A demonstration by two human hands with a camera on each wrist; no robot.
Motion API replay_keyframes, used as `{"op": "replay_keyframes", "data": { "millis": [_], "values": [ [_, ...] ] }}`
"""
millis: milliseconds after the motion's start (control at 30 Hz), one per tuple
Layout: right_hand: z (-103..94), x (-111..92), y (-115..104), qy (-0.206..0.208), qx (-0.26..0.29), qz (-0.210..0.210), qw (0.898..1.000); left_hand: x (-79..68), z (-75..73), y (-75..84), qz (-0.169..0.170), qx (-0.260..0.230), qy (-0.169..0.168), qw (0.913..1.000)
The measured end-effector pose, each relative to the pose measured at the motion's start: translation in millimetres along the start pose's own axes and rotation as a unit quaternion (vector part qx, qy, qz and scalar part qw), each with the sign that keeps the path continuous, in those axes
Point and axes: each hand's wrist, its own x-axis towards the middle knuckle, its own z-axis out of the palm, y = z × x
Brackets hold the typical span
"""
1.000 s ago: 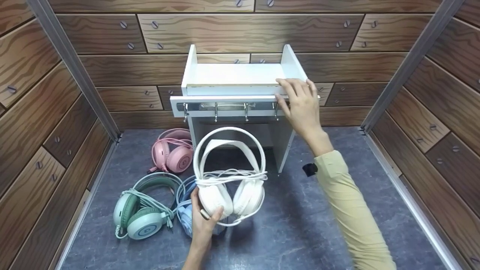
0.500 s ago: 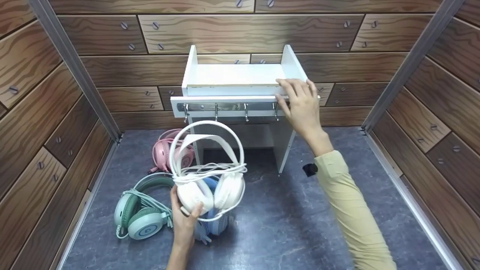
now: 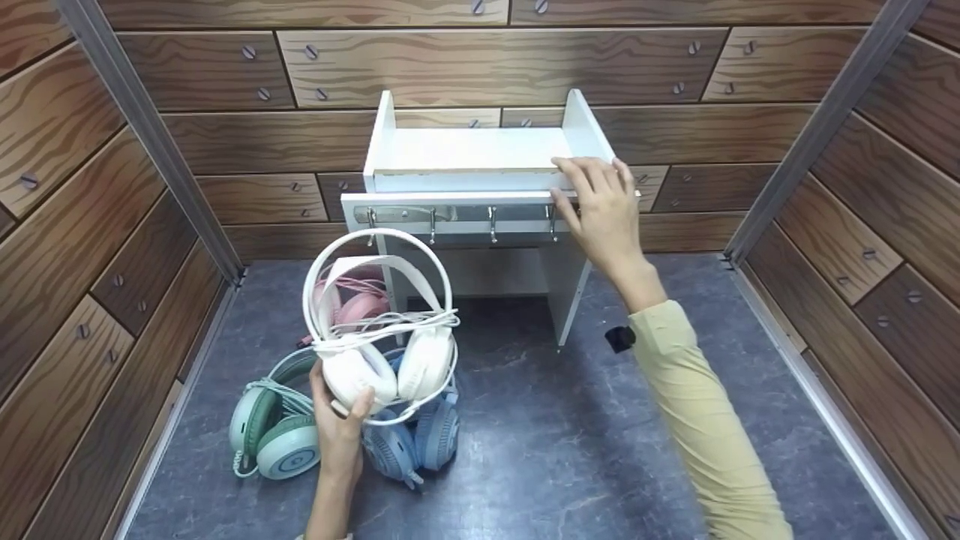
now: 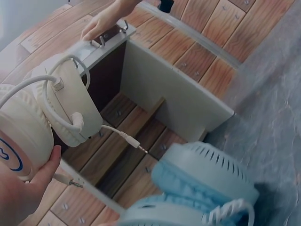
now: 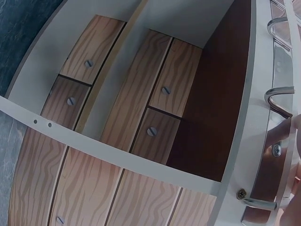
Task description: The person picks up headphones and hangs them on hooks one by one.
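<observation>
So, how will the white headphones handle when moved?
The white headphones should hold their shape, as the outer band keeps a smooth arch. A loose plug could snag, since it sticks out free. With the left hand gripping one cup, they may tilt.

head camera high, facing forward and down on white rack; left wrist close by white headphones, right wrist close by hook rail, both tilted, sharing the rack's open underside.
</observation>
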Motion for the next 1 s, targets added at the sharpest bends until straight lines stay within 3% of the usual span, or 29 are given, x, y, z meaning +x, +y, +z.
{"op": "replay_keyframes", "data": {
  "millis": [267, 533, 1000],
  "values": [
    [-0.2, 0, 0, -0.002, 0.0, 0.0, 1.0, 10.3, -11.9, -10.1, -0.012, 0.049, 0.0, 0.9987],
    [0.0, 0, 0, -0.001, -0.002, -0.002, 1.0, 22.6, -25.8, -18.3, -0.025, 0.081, -0.059, 0.9947],
    [-1.7, 0, 1, -0.004, 0.002, -0.001, 1.0, 53.7, -23.1, -14.9, -0.091, 0.205, -0.1, 0.9694]
  ]
}}
